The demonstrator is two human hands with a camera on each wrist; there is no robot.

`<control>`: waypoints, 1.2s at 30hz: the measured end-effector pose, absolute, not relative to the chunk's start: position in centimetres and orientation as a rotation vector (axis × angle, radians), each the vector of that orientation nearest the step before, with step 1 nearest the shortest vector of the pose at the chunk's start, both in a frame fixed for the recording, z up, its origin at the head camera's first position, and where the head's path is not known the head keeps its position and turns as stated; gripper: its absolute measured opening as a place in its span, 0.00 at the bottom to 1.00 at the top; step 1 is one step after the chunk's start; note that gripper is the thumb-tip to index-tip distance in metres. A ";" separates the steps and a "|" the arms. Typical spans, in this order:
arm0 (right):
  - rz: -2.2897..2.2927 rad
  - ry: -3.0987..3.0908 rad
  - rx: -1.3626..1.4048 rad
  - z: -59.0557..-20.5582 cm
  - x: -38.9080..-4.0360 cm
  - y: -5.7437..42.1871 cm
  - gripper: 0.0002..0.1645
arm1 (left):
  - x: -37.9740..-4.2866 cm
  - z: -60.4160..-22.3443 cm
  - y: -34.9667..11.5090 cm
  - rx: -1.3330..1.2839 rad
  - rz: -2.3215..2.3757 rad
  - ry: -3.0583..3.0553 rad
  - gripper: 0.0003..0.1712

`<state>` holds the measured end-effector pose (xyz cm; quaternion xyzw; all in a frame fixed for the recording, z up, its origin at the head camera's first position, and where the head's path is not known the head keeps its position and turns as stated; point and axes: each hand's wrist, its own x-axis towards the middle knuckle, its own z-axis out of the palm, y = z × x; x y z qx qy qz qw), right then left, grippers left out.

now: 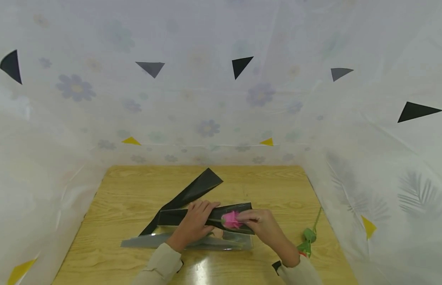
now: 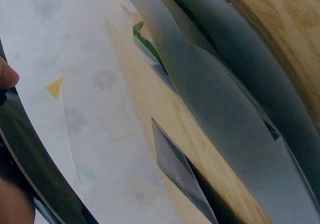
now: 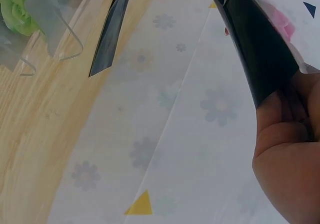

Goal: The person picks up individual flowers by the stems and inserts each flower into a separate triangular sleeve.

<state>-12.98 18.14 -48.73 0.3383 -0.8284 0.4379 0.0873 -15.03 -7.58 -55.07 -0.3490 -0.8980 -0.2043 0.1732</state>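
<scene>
A pink rose (image 1: 231, 219) lies in a black flower sleeve (image 1: 171, 217) with a clear front, in the middle of the head view. My left hand (image 1: 195, 222) grips the sleeve left of the bloom; a fingertip (image 2: 7, 76) shows on the sleeve's edge in the left wrist view. At the sleeve's wide right end, my right hand (image 1: 260, 222) has thumb and fingers together over the bloom's right side. The right wrist view shows its curled fingers (image 3: 285, 116) holding the end of the black sleeve, pink petals (image 3: 280, 21) behind it.
Another black sleeve (image 1: 196, 190) lies slanted behind. Grey, clear-fronted sleeves (image 1: 146, 240) lie nearer me; a green flower (image 3: 17, 11) shows in translucent wrap in the right wrist view. A leafy green stem (image 1: 309, 236) lies at right, partly behind my right arm. Pale patterned sheeting (image 1: 206, 99) surrounds the table.
</scene>
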 end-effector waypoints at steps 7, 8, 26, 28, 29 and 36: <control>1.312 -2.496 0.955 -49.2 -13.2 18.5 0.11 | -15.1 -55.5 -7.6 -0.946 -0.545 -2.566 0.49; 1.303 -2.495 0.944 -49.3 -13.2 18.6 0.11 | -15.2 -55.6 -7.7 -0.937 -0.544 -2.568 0.49; 1.089 -2.514 0.623 -51.2 -14.0 25.1 0.12 | -16.6 -53.5 -11.7 -0.772 -0.491 -2.615 0.51; 1.033 -2.551 0.559 -52.1 -14.2 26.1 0.12 | -16.7 -53.5 -12.1 -0.765 -0.482 -2.621 0.51; 1.005 -2.575 0.521 -52.6 -14.3 26.8 0.12 | -16.7 -53.5 -12.3 -0.761 -0.483 -2.626 0.51; 0.871 -2.766 0.175 -55.2 -14.3 31.6 0.11 | -16.7 -53.7 -13.7 -0.706 -0.447 -2.699 0.46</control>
